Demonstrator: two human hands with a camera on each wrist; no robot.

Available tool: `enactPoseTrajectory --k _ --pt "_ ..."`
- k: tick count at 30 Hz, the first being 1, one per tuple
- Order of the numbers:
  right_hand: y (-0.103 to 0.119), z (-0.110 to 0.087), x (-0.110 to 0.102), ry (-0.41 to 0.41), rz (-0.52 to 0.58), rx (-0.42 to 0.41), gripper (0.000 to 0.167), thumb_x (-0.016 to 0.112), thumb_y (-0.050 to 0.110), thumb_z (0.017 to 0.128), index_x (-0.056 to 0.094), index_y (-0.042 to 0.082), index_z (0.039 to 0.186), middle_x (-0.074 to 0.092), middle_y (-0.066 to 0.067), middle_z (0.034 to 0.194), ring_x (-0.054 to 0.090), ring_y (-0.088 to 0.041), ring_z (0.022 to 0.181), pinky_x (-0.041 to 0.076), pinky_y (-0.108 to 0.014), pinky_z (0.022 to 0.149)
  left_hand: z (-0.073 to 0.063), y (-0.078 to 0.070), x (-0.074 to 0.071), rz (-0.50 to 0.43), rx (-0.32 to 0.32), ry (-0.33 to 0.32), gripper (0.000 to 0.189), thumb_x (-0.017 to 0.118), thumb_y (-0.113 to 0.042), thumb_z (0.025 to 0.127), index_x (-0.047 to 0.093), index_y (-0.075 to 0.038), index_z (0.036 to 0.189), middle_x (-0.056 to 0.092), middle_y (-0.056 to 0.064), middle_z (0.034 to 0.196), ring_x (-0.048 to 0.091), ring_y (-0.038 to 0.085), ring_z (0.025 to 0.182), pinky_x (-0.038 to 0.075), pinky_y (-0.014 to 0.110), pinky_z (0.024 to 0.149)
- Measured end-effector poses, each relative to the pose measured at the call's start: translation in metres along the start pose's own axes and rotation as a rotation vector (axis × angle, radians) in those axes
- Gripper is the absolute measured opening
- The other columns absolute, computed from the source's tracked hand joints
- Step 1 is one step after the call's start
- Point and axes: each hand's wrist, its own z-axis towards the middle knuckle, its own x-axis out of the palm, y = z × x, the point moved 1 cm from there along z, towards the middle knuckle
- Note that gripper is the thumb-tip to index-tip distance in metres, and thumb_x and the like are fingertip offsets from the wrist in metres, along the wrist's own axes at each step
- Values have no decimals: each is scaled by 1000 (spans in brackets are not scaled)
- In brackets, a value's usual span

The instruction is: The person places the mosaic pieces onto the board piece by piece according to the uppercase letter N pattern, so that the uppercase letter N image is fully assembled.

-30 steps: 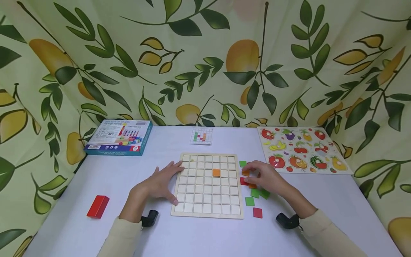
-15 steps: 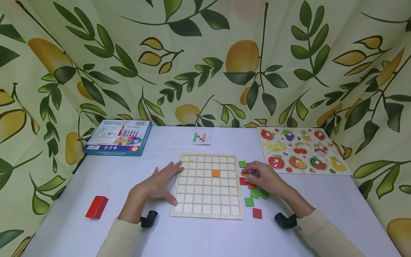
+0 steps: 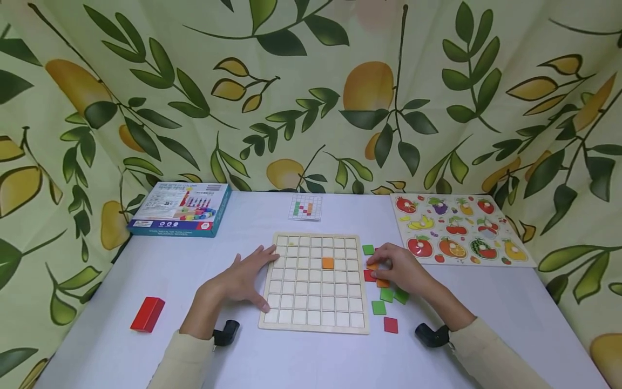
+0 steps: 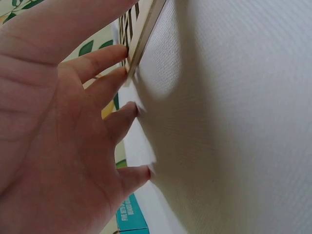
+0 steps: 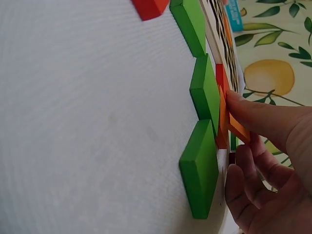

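Observation:
A wooden grid board (image 3: 315,302) lies flat on the table, one orange tile (image 3: 328,263) set in a square of its upper half. My left hand (image 3: 239,276) has its fingers spread along the board's left edge; in the left wrist view some fingertips touch the wooden rim (image 4: 141,39). To the right of the board, my right hand (image 3: 400,268) pinches an orange tile (image 5: 239,129) between thumb and fingers. Below and around it lie loose tiles: a red tile (image 3: 370,276), another orange tile (image 5: 223,122), green tiles (image 5: 200,168) and a nearer red tile (image 3: 391,325).
Behind the board lies a small pattern card (image 3: 305,207) with coloured squares. A boxed set (image 3: 180,209) sits at the back left, and a fruit picture board (image 3: 461,229) at the back right. A red block (image 3: 148,314) rests on the left of the white table (image 3: 311,362).

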Motion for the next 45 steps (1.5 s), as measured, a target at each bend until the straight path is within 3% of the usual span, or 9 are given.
enactPoseTrajectory --k 13,20,25,30,45 --pt "3 0 4 10 13 -21 21 84 12 83 81 12 104 68 -5 109 61 -17 95 56 -14 71 -8 3 3 5 -23 10 117 100 -34 56 41 -18 156 23 0 173 11 32 163 2 72 126" --pt "9 0 5 27 55 0 19 80 13 87 80 15 106 73 -1 104 64 -15 90 59 -17 68 -14 5 4 -7 -18 15 119 100 -37 55 42 -17 156 24 2 173 11 34 162 1 74 124" --pt "16 2 3 25 69 -23 17 79 14 88 80 16 105 76 -1 103 66 -15 86 60 -19 65 -12 5 3 -7 -24 4 118 101 -36 55 42 -18 156 24 1 172 11 33 163 1 73 125" --pt "24 3 5 35 78 -59 18 80 13 88 81 15 106 77 -4 111 69 -14 90 60 -17 70 -8 3 2 -13 -21 3 117 100 -34 56 42 -18 156 24 1 172 11 33 163 0 72 125" --pt "45 11 29 75 157 -142 18 85 14 82 82 19 99 77 1 110 67 -14 101 57 -17 79 0 -2 1 3 -12 0 118 100 -34 56 40 -20 157 23 -1 173 9 31 163 1 71 126"
